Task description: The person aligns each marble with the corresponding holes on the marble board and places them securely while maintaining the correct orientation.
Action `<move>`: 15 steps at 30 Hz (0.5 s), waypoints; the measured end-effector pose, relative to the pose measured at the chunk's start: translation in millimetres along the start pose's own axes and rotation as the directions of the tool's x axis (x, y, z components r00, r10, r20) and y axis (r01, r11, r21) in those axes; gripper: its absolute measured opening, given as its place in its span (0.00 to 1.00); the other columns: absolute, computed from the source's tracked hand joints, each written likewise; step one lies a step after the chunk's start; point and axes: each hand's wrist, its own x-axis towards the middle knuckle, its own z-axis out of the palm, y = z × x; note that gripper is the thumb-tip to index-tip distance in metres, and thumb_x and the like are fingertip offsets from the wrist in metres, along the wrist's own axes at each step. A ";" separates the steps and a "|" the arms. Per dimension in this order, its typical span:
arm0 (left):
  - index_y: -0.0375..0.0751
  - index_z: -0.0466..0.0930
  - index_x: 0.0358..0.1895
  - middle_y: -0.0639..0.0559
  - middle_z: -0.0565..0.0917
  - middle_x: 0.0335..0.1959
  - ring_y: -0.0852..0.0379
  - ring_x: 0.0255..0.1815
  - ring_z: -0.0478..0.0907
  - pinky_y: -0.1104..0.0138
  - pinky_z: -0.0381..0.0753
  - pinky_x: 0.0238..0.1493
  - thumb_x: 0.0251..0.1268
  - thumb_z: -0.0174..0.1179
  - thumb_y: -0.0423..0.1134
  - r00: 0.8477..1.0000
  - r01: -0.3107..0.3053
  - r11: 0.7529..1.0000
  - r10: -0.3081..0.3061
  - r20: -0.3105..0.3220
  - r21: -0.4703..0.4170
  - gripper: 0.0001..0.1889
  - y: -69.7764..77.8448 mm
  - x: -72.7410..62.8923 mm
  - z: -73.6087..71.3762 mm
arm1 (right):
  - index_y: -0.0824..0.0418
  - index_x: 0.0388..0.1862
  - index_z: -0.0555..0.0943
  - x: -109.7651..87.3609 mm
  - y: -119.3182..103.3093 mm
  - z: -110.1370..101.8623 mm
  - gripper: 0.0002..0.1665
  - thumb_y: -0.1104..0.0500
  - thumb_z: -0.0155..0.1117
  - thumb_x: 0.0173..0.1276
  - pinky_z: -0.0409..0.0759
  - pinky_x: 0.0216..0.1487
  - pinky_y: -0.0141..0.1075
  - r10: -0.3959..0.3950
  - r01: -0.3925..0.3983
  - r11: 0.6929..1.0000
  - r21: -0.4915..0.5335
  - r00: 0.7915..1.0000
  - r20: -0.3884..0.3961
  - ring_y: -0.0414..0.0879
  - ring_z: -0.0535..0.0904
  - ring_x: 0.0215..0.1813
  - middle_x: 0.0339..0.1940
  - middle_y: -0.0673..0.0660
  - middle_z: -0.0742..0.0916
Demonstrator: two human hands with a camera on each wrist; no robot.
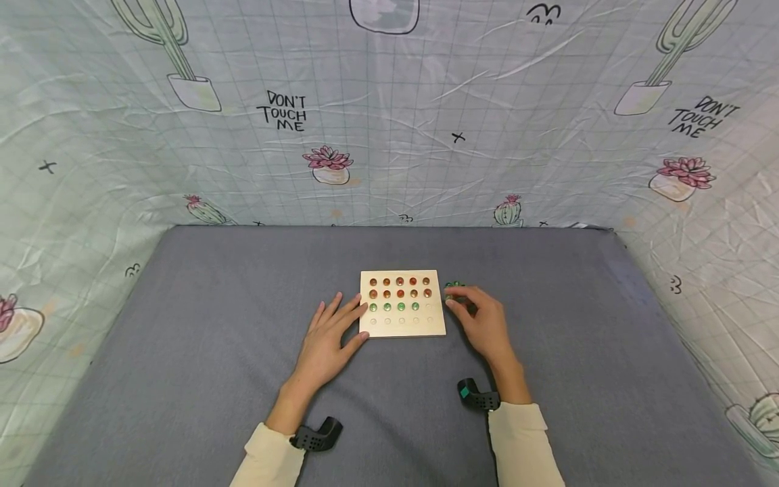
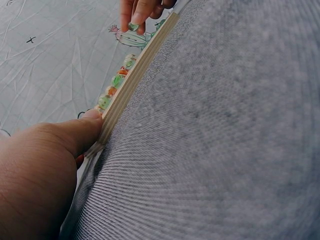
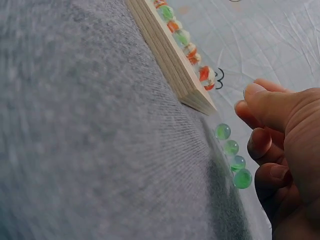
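A person's left hand [image 1: 325, 345] lies with fingers straight and spread at the left side of a pale wooden board [image 1: 402, 330], thumb and fingertips touching its edge, while the right hand [image 1: 483, 325] pinches a held green marble [image 2: 133, 26] at its fingertips, just off the board's right side. I see that marble best in the left wrist view, raised above the board; in my right wrist view the thumb and curled fingers hide it.

The board lies flat on grey cloth [image 1: 243, 352]. From my head view, its two far rows carry orange-red marbles [image 1: 400, 293], five to a row. In the third row, four seated green marbles [image 1: 401, 307] run from the left, and bare hollows [image 1: 402, 321] mark that row's right end and the whole near row. Close by the right hand, loose green marbles [image 3: 231, 147] sit beside the board, four of them lined up on my right wrist feed.

Black wrist devices [image 1: 316, 436] ride at the cuffs of cream sleeves [image 1: 526, 443]. Beyond the cloth rises a pale sheet [image 1: 389, 88] printed with potted cacti and the words "DON'T TOUCH ME."
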 end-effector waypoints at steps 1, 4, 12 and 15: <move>0.49 0.72 0.67 0.53 0.68 0.69 0.46 0.74 0.54 0.51 0.43 0.74 0.65 0.62 0.49 1.000 0.000 1.000 0.000 0.000 0.000 0.27 -0.1 0.0 0.0 | 0.57 0.46 0.85 0.0 -0.2 0.6 0.13 0.62 0.69 0.62 0.70 0.23 0.33 -0.005 0.005 1.000 0.001 1.000 0.000 0.42 0.72 0.26 0.33 0.52 0.85; 0.49 0.72 0.67 0.53 0.68 0.69 0.46 0.74 0.54 0.51 0.43 0.74 0.65 0.61 0.49 1.000 -0.002 1.000 0.002 0.001 0.000 0.27 -0.4 0.0 0.0 | 0.59 0.45 0.85 0.2 -1.5 2.3 0.12 0.63 0.70 0.61 0.71 0.23 0.32 -0.004 0.004 1.000 0.005 1.000 0.004 0.42 0.74 0.26 0.30 0.52 0.85; 0.49 0.72 0.67 0.53 0.68 0.69 0.46 0.74 0.54 0.51 0.43 0.74 0.65 0.62 0.48 1.000 -0.004 1.000 0.004 -0.002 -0.002 0.27 -0.7 0.3 -0.1 | 0.57 0.44 0.85 0.5 -5.8 6.3 0.12 0.62 0.71 0.60 0.72 0.23 0.33 0.038 -0.039 0.999 0.004 0.999 0.022 0.41 0.75 0.26 0.32 0.51 0.86; 0.49 0.72 0.67 0.53 0.68 0.69 0.46 0.74 0.54 0.51 0.43 0.74 0.65 0.62 0.48 1.000 -0.003 1.000 0.003 0.000 -0.003 0.27 -0.6 0.5 -0.3 | 0.56 0.43 0.85 0.5 -6.5 8.5 0.11 0.61 0.71 0.60 0.72 0.24 0.33 0.059 -0.059 0.998 0.010 0.998 0.033 0.41 0.75 0.26 0.33 0.51 0.86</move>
